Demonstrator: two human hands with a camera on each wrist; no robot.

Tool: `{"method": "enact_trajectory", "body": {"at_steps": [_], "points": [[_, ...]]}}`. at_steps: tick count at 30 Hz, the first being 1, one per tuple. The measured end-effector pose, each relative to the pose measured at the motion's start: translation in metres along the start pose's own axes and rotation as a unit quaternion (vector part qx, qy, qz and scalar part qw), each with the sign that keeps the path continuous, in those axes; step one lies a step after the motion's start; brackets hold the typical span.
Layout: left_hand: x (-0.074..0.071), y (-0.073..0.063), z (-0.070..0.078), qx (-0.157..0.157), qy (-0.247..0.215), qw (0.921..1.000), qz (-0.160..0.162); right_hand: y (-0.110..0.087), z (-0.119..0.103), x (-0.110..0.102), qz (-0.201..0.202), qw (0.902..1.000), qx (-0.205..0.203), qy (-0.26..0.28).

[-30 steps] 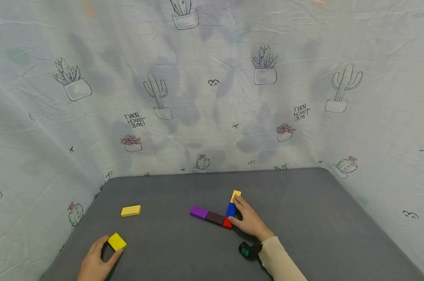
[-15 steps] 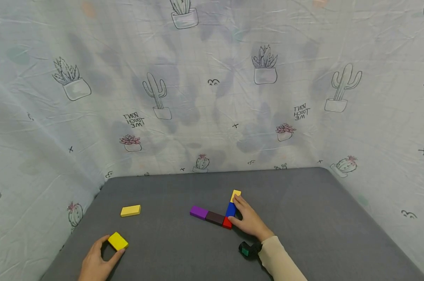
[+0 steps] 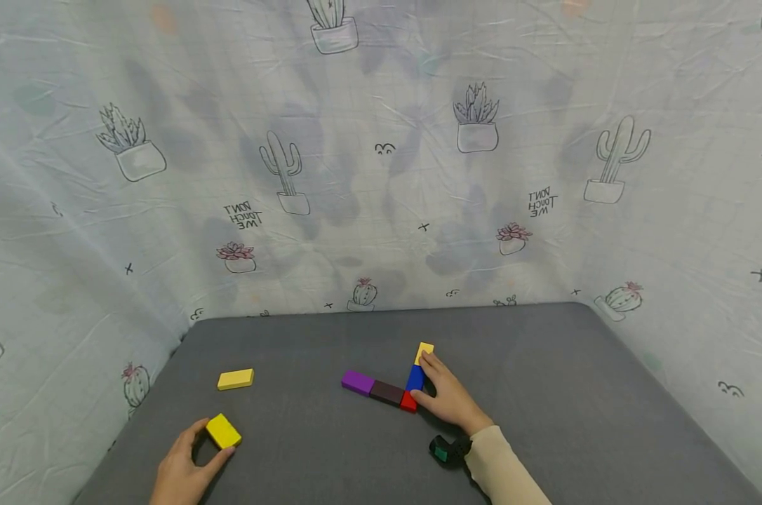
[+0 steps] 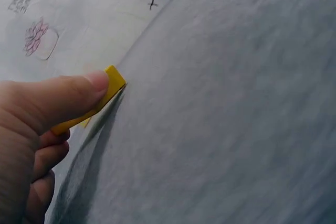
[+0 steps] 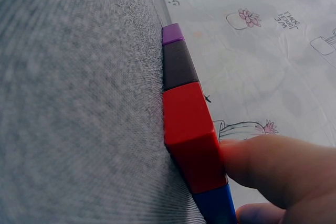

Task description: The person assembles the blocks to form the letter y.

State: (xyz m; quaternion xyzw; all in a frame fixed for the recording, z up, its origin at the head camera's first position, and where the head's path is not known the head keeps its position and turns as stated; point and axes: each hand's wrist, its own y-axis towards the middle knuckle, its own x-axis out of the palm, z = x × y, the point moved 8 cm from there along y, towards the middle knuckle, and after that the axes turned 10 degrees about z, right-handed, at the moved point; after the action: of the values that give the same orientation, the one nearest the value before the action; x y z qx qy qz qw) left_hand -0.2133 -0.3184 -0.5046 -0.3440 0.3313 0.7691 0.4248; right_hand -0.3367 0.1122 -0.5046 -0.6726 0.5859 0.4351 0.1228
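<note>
My left hand (image 3: 188, 464) pinches a bright yellow block (image 3: 224, 431) between thumb and fingers, low over the grey table at the left. In the left wrist view the thumb lies along this block (image 4: 116, 83). My right hand (image 3: 452, 398) rests on the short arm of an L-shaped row of blocks. Its thumb touches the red block (image 3: 409, 402) at the corner, and its fingertips touch the yellow block (image 3: 424, 347) at the far end. Between these lies a blue block (image 3: 415, 379). From the red corner a dark brown block (image 3: 386, 392) and a purple block (image 3: 358, 382) extend leftward.
A separate pale yellow block (image 3: 235, 379) lies on the grey table (image 3: 305, 449), beyond my left hand. Under my right wrist sits a black device (image 3: 447, 450) with a green patch. A white cloth (image 3: 381, 210) with plant drawings stands behind the table and at both sides.
My left hand has moved slightly to the right and away from me, carrying the bright yellow block. The right hand and the row of blocks have stayed in place.
</note>
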Motion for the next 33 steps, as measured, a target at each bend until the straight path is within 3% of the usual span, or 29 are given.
{"method": "enact_trajectory", "body": {"at_steps": [18,33], "points": [[0.013,-0.006,0.017,-0.012,-0.071,0.9968,-0.035,-0.001,0.0,0.0,-0.002,0.9999,0.014,0.002],[0.027,-0.019,0.057,-0.002,-0.143,0.9856,-0.091,-0.001,0.0,0.0,-0.001,0.9999,0.016,0.001]]}}
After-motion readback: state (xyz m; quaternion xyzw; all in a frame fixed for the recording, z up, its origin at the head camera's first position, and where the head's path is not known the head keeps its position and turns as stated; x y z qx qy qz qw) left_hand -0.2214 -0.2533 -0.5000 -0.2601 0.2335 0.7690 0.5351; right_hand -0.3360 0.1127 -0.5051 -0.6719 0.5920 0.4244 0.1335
